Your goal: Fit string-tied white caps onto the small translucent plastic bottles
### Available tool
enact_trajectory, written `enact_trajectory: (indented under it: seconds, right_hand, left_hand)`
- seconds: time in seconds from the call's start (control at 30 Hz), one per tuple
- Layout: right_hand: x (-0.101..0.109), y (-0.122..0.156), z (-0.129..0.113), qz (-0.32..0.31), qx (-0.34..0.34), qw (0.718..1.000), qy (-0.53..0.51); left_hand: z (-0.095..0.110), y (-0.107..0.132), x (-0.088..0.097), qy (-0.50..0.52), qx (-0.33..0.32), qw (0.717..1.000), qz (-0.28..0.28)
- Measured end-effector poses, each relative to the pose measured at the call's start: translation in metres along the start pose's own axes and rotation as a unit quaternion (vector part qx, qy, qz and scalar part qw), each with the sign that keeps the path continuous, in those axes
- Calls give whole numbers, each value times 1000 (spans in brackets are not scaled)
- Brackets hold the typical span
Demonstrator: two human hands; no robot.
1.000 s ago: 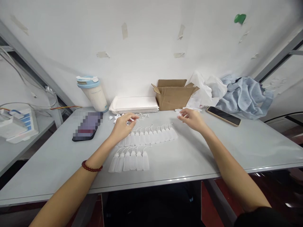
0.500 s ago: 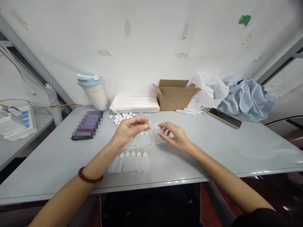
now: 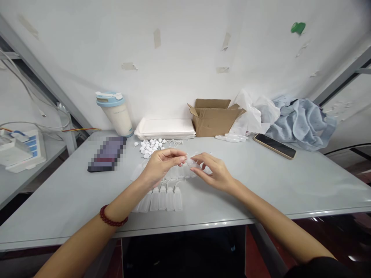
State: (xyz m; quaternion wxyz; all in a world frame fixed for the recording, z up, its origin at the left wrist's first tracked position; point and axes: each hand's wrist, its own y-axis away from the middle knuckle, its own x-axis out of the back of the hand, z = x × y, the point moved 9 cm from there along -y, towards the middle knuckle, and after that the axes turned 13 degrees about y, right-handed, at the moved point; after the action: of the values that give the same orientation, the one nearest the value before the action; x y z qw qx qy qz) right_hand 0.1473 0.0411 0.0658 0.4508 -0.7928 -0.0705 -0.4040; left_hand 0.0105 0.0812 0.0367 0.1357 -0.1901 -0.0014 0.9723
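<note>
My right hand (image 3: pixel 213 170) grips a small translucent plastic bottle (image 3: pixel 191 163), its neck tilted toward my left hand. The fingertips of my left hand (image 3: pixel 165 162) are pinched together right at that neck; whatever small part lies between them is hidden. Below my hands, several like bottles (image 3: pixel 162 199) lie side by side, with thin curved tubes at their tops. Another row of bottles (image 3: pixel 136 172) is partly covered by my hands. Beyond my left hand is a pile of small white caps (image 3: pixel 150 146), and beside it are loose thin tubes (image 3: pixel 175 143).
Along the wall stand a tumbler (image 3: pixel 116 114), a stack of white trays (image 3: pixel 166 127) and an open cardboard box (image 3: pixel 214 121). Farther right are more plastic pieces (image 3: pixel 232 138), a plastic bag (image 3: pixel 253 110), a phone (image 3: pixel 274 146) and blue cloth (image 3: pixel 304 123). A blurred-out phone-like object (image 3: pixel 107 153) lies left.
My hands have come together: the left fingertips now meet the bottle's neck, where a gap showed before. Both hands sit slightly lower in view.
</note>
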Motion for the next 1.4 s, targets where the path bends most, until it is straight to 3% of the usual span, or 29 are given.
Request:
enact_trajectory:
  seconds: [0.5,0.8,1.0,1.23,1.4]
  right_hand:
    - [4,1,-5,23,17,1000,-7]
    - [2,1,-5,15,16,1000,4]
    - [1,2,-7,20,35,999,28]
    - [-2,4,-7,17,30,998,45]
    - [-4,5,-11,15,64,996,63]
  left_hand:
    - [-8,0,-1,-33,42,998,-16]
    - [-1,0,-2,-91,12,995,-28]
    - [8,4,-12,-165,-26,985,-41]
    - [4,5,-16,-184,-9,980,-75]
    - [5,4,-10,-166,-21,985,-37]
